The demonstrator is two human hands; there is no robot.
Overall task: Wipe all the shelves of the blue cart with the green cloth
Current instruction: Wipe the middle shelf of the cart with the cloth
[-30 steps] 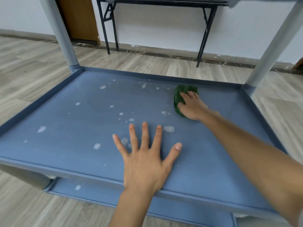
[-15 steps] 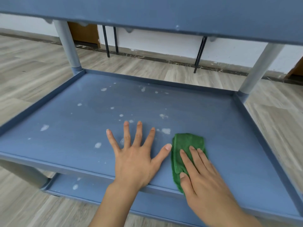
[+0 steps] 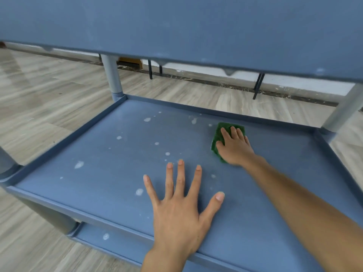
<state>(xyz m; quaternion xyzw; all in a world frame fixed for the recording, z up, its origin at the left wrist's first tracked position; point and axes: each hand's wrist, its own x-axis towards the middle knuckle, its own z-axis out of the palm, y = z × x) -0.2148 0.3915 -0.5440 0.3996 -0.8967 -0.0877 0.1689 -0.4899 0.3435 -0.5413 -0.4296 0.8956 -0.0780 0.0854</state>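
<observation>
The blue cart's middle shelf [image 3: 98, 173] fills the view, dotted with white foam spots over its left and centre. My right hand [image 3: 234, 148] presses flat on the folded green cloth [image 3: 217, 138] near the shelf's far right. My left hand [image 3: 180, 211] lies palm down with fingers spread near the front edge, holding nothing. The top shelf [image 3: 176, 26] hangs across the upper part of the view. A strip of the bottom shelf [image 3: 117, 242] shows below the front edge, with one foam spot on it.
Grey cart posts stand at the far left corner [image 3: 112, 75] and far right corner [image 3: 343, 108]. Wood-look floor [image 3: 39, 85] surrounds the cart. Black folding-table legs [image 3: 258, 85] stand by the white wall behind.
My right hand has slid the green cloth from the front edge beside my left hand out to the far right of the shelf. My left hand stays flat.
</observation>
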